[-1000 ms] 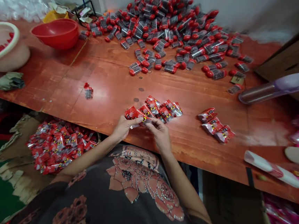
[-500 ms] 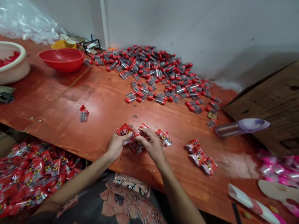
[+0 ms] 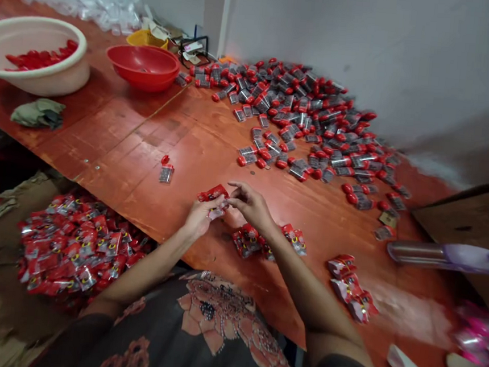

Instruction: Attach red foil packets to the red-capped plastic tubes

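Note:
Both my hands meet above the front of a red-brown wooden table (image 3: 124, 138). My left hand (image 3: 199, 216) pinches a small red packet (image 3: 213, 194) held just over the table. My right hand (image 3: 251, 206) has its fingertips closed on the clear end of the same packet. Under my right forearm lies a short row of the same red packets (image 3: 265, 239). A second small group of red packets (image 3: 351, 287) lies further right. At the back is a large heap of small clear boxes with red caps (image 3: 301, 117).
A cream basin (image 3: 32, 68) holds red caps beside a red bowl (image 3: 143, 66) at the back left. A single capped box (image 3: 166, 171) and a folded cloth (image 3: 39, 113) lie on the left. Below the table edge, a cardboard box holds many red packets (image 3: 76, 246). A purple-tipped tool (image 3: 447, 255) lies at the right.
The view has swung left and up. My hands have lifted one packet away from the row, which now lies under my right forearm.

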Action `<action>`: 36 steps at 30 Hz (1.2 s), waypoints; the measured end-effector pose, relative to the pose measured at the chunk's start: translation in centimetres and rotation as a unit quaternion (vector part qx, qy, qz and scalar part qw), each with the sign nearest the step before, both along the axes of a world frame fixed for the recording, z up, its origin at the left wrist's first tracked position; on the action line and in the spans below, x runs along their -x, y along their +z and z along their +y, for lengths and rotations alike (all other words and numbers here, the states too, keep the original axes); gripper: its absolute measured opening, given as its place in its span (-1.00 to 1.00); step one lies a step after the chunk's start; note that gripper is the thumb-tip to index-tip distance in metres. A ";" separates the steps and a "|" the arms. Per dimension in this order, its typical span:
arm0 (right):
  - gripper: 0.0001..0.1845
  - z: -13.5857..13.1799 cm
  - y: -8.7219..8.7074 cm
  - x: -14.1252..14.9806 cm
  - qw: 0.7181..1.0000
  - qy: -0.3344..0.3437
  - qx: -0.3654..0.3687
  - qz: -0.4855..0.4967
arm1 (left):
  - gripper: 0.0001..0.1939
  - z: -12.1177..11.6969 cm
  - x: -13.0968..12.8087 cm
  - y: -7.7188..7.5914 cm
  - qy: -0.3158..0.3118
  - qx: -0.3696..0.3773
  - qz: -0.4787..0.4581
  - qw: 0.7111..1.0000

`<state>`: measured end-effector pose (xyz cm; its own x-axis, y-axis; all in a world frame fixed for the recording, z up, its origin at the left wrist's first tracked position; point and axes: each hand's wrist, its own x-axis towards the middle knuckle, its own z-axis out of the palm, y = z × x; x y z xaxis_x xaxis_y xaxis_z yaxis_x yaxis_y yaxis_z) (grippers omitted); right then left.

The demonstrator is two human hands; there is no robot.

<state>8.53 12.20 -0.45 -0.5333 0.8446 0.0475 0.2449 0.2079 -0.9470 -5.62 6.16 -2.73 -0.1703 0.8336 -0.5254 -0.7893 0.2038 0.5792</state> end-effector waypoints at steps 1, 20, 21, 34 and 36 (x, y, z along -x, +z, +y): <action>-0.56 0.6 -0.1 0.2 1.000 0.025 0.002 -0.015 | -0.68 0.1 0.3 -0.1 0.005 0.004 -0.001 1.000; -0.69 6.7 -2.8 0.1 0.857 0.040 -0.206 -0.470 | -0.71 -0.2 0.4 0.3 0.054 0.054 -0.057 0.995; -0.70 5.9 -2.3 -0.2 0.858 0.036 -0.198 -0.472 | -0.73 -0.2 0.3 0.5 0.051 0.057 -0.064 0.995; -0.69 -11.1 0.0 -2.8 0.958 -0.237 -0.148 -0.064 | -0.75 -1.7 -4.1 0.9 -0.042 0.053 -0.083 0.994; -0.70 -11.7 -0.5 -3.2 0.958 -0.250 -0.133 -0.049 | -0.73 -2.1 -5.0 1.0 -0.050 0.048 -0.066 0.995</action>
<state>11.68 0.50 -0.98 -0.0773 0.9605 0.2675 0.4616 0.2722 -0.8443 -0.65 4.09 -1.69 -0.0131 0.7882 -0.6152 -0.8309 0.3337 0.4453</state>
